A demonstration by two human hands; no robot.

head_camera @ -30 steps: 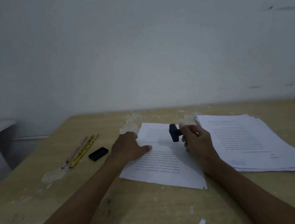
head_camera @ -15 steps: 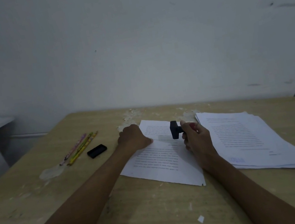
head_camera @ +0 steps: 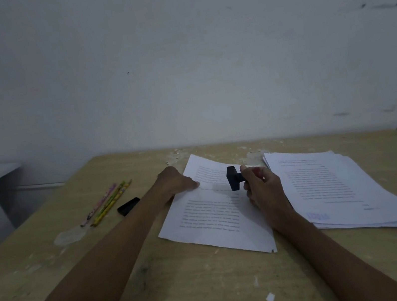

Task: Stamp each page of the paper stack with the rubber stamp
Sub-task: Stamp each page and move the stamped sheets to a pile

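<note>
A single printed page (head_camera: 213,216) lies in the middle of the wooden table (head_camera: 216,292). My left hand (head_camera: 175,183) rests on the page's far left edge, fingers pinched at the paper. My right hand (head_camera: 262,187) holds a black rubber stamp (head_camera: 233,178) by its handle, tipped sideways a little above the page. To the right lies a stack of printed pages (head_camera: 340,187); its top sheet carries a blue stamp mark (head_camera: 318,215) near the front left corner.
Two or three pencils (head_camera: 107,203) and a small black cap (head_camera: 128,206) lie at the left of the table. A clear wrapper (head_camera: 70,236) sits in front of them. A white wall stands just behind the table. Paper scraps (head_camera: 270,297) dot the front.
My left hand has slid further up the page's left edge and pinched it. The right hand has kept the stamp over the page, barely moving.
</note>
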